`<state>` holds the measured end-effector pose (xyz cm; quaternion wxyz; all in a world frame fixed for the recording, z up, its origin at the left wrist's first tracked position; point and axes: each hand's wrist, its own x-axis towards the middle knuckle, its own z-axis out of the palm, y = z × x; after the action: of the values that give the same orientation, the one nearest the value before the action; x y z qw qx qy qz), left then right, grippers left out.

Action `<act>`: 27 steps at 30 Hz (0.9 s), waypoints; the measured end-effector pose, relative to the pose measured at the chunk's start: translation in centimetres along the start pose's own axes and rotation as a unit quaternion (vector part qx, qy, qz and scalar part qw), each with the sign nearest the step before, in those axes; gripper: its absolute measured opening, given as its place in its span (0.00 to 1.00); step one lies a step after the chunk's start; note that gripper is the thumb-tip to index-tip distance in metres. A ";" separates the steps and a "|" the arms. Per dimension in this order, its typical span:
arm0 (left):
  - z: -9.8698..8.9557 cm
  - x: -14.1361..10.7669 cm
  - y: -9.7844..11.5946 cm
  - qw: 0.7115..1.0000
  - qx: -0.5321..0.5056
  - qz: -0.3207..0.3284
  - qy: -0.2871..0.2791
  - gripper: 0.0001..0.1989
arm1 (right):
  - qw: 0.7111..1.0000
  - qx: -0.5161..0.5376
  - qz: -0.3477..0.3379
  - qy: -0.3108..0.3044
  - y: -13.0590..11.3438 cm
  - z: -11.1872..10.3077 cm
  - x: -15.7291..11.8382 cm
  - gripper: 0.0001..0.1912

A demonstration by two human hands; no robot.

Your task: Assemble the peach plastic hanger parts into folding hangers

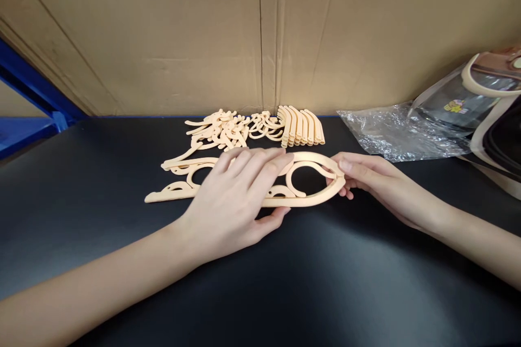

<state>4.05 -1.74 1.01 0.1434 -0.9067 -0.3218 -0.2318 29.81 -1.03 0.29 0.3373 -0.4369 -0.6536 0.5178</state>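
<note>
A cream plastic folding hanger (303, 201) is folded up in front of me, its curved arms close together around a hook-like ring. My left hand (240, 190) lies across its middle, thumb at the near edge and fingers over the far edge. The rounded right end is pinched between the thumb and fingers of my right hand (364, 176). More cream hanger parts (173, 193) stick out to the left of my left hand. Whether they belong to the same hanger is hidden by that hand.
Behind the hands on the black table (260, 282) lie a loose pile of cream hanger pieces (222, 129) and a neat row of curved arms (301, 127). A clear plastic bag (391, 130) and a transparent bag with cream trim (451, 100) sit right. Cardboard (203, 32) stands behind.
</note>
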 end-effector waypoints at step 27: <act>-4.4 -8.0 -12.1 0.965 -0.045 -0.211 -0.151 0.34 | 0.991 -0.128 0.032 0.031 1.0 -0.5 0.6 0.14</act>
<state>-10.76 1.41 1.97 0.0003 -0.8482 -0.5131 -0.1314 30.20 -0.20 -0.53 0.2817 -0.5131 -0.6892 0.4270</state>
